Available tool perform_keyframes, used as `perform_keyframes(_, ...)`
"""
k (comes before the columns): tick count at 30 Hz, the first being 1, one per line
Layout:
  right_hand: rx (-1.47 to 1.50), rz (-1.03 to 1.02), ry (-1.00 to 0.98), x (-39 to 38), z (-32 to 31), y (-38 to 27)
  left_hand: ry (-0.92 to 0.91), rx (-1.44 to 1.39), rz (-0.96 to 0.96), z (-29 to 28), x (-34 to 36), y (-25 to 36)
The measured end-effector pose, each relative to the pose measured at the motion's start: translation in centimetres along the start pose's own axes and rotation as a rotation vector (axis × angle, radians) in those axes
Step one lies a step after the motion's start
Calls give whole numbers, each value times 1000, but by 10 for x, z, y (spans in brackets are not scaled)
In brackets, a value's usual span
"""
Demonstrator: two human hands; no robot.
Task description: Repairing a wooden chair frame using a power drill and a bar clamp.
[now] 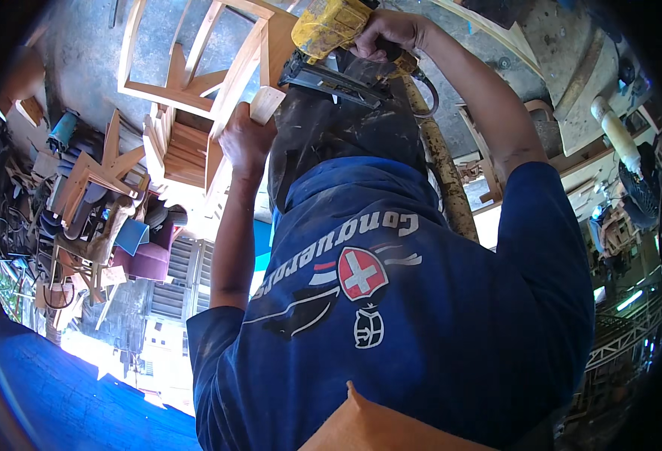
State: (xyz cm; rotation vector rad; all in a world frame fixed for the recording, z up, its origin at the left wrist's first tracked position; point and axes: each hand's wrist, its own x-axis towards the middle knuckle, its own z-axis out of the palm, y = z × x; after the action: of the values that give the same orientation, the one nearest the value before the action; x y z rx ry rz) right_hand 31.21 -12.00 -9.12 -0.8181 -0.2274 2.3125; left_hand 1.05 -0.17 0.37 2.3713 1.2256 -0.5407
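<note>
My right hand point(392, 34) is wrapped round the handle of a yellow nail gun point(329, 30) with a dark magazine point(338, 81). The tool's nose end is close to a pale wooden frame point(237, 68) of curved and straight pieces, at the top centre; whether they touch I cannot tell. My left hand point(247, 141) is closed round a wooden rail point(267, 104) of this frame, its squared end sticking out past my fingers. A dark hose point(430, 101) curves down from behind the nail gun's grip.
Wooden pieces point(184, 146) are stacked left of my left forearm. Further left are a wooden frame point(94, 180), a purple seat point(151, 252) and clutter. A worn yellowish pole point(442, 161) runs right of my legs. More curved wooden parts point(481, 154) lie to the right.
</note>
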Motion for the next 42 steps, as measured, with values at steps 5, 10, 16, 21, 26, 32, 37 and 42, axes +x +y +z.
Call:
perform_keyframes(5,1,-5,1,-2,3,-5,4,10,-11,0,1,2)
perform_keyframes(10,-9,68,-79,0,-1,-13,-1,-14,-18,3,-1,0)
perform_keyframes(16,-4,78,199,-43,43,1,81,106,-24,9,-5,-2)
perform_keyframes(21,-440,-217,709,-173,137,-10,95,108,25,3,-7,3)
perform_keyframes(26,-387,-433,1513,-264,162,-11,27,103,31,-2,-6,2)
perform_keyframes(32,-542,-204,2276,-339,13,-8,28,5,36,-5,-7,0)
perform_keyframes(37,-980,306,2419,-385,-56,-44,-20,-90,12,-4,-14,-8)
perform_keyframes(42,-1922,-176,1658,-278,-52,-86,52,-40,-40,2,-29,-33)
